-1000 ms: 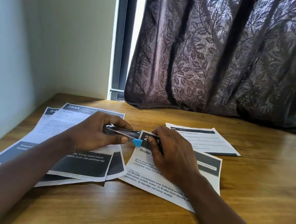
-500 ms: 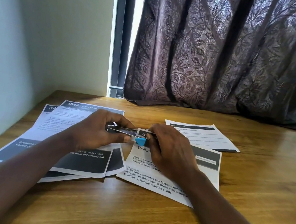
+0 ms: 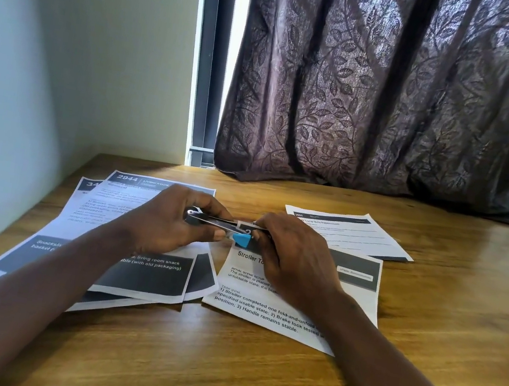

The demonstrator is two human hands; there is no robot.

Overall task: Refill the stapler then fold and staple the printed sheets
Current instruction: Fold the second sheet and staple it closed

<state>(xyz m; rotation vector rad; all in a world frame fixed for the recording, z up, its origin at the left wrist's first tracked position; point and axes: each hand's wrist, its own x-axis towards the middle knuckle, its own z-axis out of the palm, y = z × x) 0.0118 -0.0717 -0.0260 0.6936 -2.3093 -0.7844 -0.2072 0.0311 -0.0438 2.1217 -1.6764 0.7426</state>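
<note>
Two-handed hold on stapler (image 3: 213, 222): gripped round dark body by left hand (image 3: 168, 224), pinched at blue-tipped end by right hand (image 3: 294, 259), above printed sheets (image 3: 261, 307) on wooden table (image 3: 426, 320).

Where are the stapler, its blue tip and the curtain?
stapler (image 3: 209, 219): head view, its shiny metal middle
blue tip (image 3: 241, 240): head view, middle of the blue plastic
curtain (image 3: 378, 95): head view, its leafy middle

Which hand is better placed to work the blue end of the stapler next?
Probably the right hand: its fingers sit at the blue end, while the left hand grips the stapler.
</note>
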